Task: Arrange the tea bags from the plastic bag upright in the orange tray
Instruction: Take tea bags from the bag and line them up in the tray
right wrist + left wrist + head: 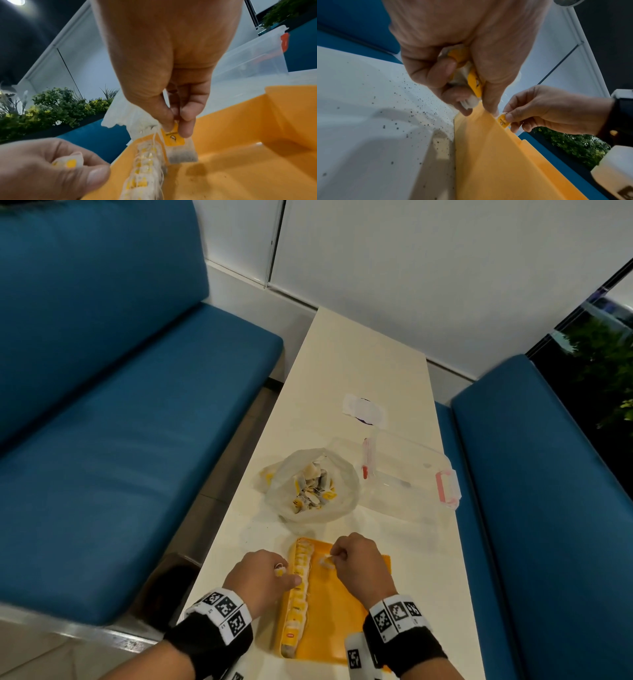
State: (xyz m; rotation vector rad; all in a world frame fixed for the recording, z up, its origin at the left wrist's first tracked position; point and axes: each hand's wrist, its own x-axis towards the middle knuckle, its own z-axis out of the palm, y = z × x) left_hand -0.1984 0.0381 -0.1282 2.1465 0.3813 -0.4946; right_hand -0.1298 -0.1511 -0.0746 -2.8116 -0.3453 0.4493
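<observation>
Right wrist only: tea bag hangs upright.

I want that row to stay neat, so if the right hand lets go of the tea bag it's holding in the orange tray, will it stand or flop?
Probably flops: the tea bag hangs limp from the right hand. Leaning on the standing row should prop it.

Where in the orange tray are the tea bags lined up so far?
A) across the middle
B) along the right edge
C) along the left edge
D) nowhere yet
C: the row of tea bags stands along the left wall of the orange tray, beside the left hand; the rest of the tray floor is bare.
</observation>
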